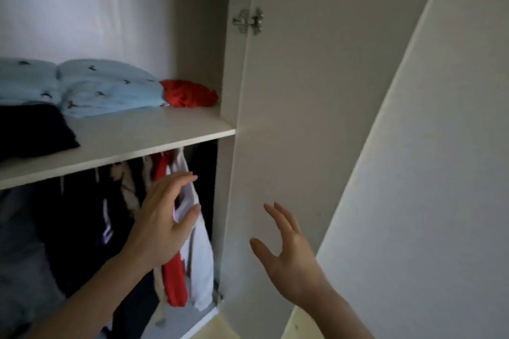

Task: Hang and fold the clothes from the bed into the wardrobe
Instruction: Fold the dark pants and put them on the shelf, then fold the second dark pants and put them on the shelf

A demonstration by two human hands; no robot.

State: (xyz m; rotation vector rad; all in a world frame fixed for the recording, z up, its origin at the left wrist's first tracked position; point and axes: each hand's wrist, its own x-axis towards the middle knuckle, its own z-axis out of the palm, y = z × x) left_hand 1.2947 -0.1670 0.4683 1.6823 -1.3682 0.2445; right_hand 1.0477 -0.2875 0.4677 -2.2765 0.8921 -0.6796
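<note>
Two hands are up at the open wardrobe [228, 69], and what matters for your next move is how the hanging clothes lie from them: the row hangs under the shelf [132, 143], long axes running straight down, directly ahead of your left hand [162, 223] and off to the left of your right hand [289, 259], so the left is clearly the nearer one. The open door [289, 118] stands on edge between the two hands' sides, with your right hand in front of its inner face; whether it touches the panel I cannot tell. On the shelf above, folded light blue clothes [91, 88] sit beside a dark folded pile [30, 129] and a bunched red garment [190, 93]. Below, your left hand reaches into the rail space with fingers spread and relaxed, thumb near a white garment [201, 250] that hangs next to a red one [173, 281]; it looks to be brushing the cloth rather than gripping it. Your right hand is likewise spread, palm toward the door, holding nothing. The bed is out of view, so judge any remaining clothes yourself.
</note>
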